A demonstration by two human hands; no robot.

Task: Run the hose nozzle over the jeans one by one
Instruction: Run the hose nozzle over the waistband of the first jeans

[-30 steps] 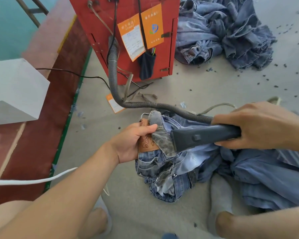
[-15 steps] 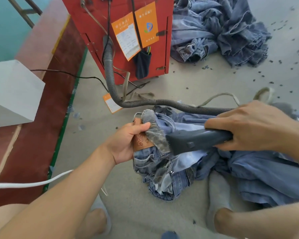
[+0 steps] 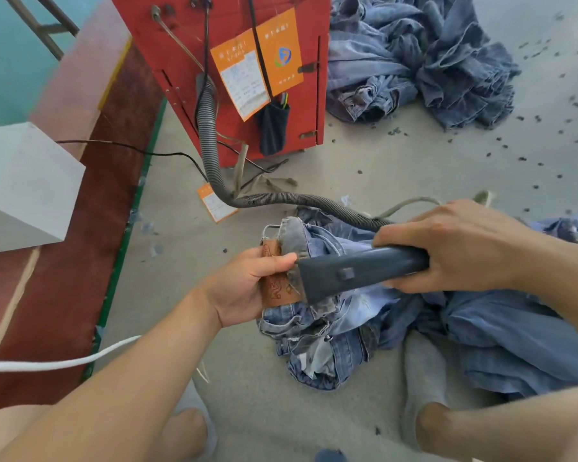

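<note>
The right hand (image 3: 461, 248) grips the nozzle (image 3: 354, 273), its long axis pointing left onto the jeans (image 3: 331, 315) waistband, which the left hand (image 3: 247, 285) pinches just left of the nozzle mouth.

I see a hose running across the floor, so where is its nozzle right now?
The nozzle sits mid-frame in the head view, gripped by the right hand, its mouth against the jeans waistband that the left hand holds.
</note>
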